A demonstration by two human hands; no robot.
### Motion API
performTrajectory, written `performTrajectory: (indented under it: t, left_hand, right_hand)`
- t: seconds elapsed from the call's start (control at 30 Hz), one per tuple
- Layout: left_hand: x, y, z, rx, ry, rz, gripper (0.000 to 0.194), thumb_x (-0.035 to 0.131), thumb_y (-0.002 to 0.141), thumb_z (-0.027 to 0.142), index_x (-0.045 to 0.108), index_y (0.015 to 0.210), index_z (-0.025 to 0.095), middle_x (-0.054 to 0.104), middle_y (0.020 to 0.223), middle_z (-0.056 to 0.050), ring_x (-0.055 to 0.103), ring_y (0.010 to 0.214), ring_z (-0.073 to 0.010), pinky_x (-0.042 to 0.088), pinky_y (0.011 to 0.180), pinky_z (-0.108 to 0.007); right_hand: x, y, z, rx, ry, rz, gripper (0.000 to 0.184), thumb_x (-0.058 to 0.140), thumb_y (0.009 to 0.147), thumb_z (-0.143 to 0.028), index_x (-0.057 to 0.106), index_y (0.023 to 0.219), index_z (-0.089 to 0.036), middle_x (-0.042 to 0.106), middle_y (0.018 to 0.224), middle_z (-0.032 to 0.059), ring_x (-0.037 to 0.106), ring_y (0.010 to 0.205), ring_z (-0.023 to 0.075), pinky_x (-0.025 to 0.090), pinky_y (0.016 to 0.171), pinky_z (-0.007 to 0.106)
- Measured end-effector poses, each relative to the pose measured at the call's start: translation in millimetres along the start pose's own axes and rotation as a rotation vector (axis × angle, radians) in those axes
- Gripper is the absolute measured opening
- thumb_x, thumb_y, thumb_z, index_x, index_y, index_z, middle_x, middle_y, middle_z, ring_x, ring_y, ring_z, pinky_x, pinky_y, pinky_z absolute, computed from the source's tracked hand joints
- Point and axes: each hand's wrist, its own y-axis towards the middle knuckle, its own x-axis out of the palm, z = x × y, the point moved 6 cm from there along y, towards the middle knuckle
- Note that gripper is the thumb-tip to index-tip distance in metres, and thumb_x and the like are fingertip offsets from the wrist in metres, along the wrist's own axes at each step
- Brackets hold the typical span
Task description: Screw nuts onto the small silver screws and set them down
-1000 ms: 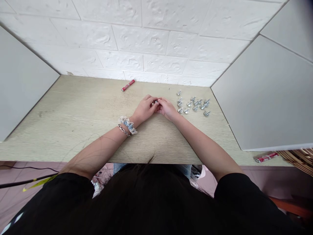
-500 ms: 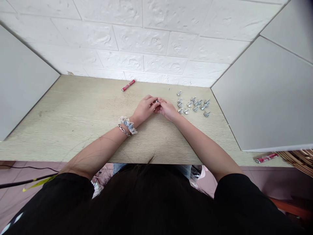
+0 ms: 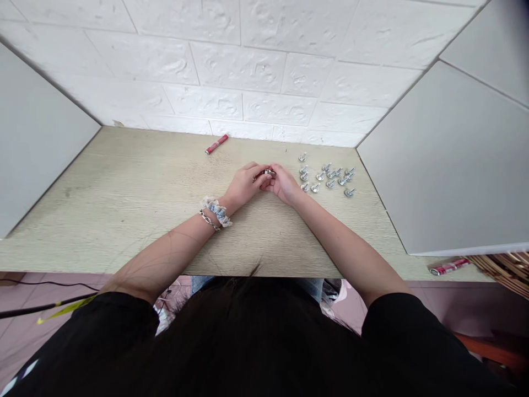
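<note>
Both hands meet over the middle of the table. My left hand comes in from the left, its thumb and fingers closed on a small silver bolt, partly hidden by the fingers. My right hand is curled around the other end of the same bolt, fingertips at its tip. To the right of my right hand lie several silver bolts with wide round heads, scattered in a loose group. A scrunchie and a chain bracelet circle the left wrist.
A red tube lies near the white brick wall. Another red tube sits at the front right edge beside a woven basket. Grey-white panels border the table on either side.
The right fingers have shifted slightly and opened a little, so more of the bolt shows between the hands. The left hand, loose bolts and tubes stay where they were.
</note>
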Motion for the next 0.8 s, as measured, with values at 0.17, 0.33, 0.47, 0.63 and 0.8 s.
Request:
performTrajectory:
  t: [0.17, 0.33, 0.47, 0.63, 0.8]
  left_hand:
    - [-0.5, 0.3, -0.1, 0.007, -0.002, 0.002, 0.027, 0.050, 0.091, 0.024, 0.068, 0.110, 0.018, 0.066, 0.097, -0.006, 0.060, 0.088, -0.0156, 0.048, 0.084, -0.029]
    - [-0.9, 1.0, -1.9, 0.002, -0.001, 0.008, 0.027, 0.048, 0.092, 0.024, 0.068, 0.110, 0.018, 0.067, 0.096, -0.006, 0.060, 0.088, -0.0150, 0.048, 0.084, -0.027]
    - [-0.4, 1.3, -3.2, -0.012, 0.006, 0.002, 0.028, 0.047, 0.093, 0.025, 0.068, 0.110, 0.018, 0.068, 0.096, -0.006, 0.060, 0.089, -0.0154, 0.047, 0.084, -0.028]
    - [0.8, 0.9, -3.9, -0.012, 0.025, 0.003, 0.028, 0.048, 0.093, 0.025, 0.068, 0.110, 0.019, 0.068, 0.095, -0.005, 0.060, 0.087, -0.0154, 0.047, 0.083, -0.027]
    - [0.6, 0.5, -2.8, -0.005, 0.015, 0.017, 0.027, 0.048, 0.092, 0.024, 0.068, 0.111, 0.019, 0.068, 0.095, -0.005, 0.060, 0.086, -0.0154, 0.047, 0.083, -0.028]
  right_hand:
    - [1.5, 3.3, 3.1, 0.009, -0.070, -0.017, 0.036, 0.049, 0.091, -0.050, 0.051, 0.074, -0.019, 0.054, 0.058, -0.0039, 0.051, 0.048, 0.0082, 0.047, 0.055, 0.023]
    - [1.1, 2.4, 2.4, 0.019, -0.078, 0.001, 0.035, 0.047, 0.094, -0.042, 0.050, 0.069, -0.018, 0.050, 0.053, -0.0046, 0.051, 0.047, 0.0084, 0.047, 0.054, 0.023]
    - [2.3, -0.3, 0.9, 0.018, -0.072, -0.012, 0.027, 0.048, 0.094, -0.035, 0.052, 0.074, -0.018, 0.055, 0.058, -0.0036, 0.053, 0.049, 0.0084, 0.049, 0.057, 0.023]
    - [0.1, -2.5, -2.3, -0.009, -0.045, -0.045, 0.013, 0.040, 0.086, -0.011, 0.049, 0.080, -0.018, 0.058, 0.062, -0.0030, 0.056, 0.053, 0.0096, 0.049, 0.061, 0.024]
    - [-1.4, -2.9, -4.0, -0.016, -0.047, -0.004, 0.011, 0.040, 0.081, -0.011, 0.043, 0.082, -0.022, 0.058, 0.062, -0.0040, 0.056, 0.052, 0.0118, 0.049, 0.059, 0.027]
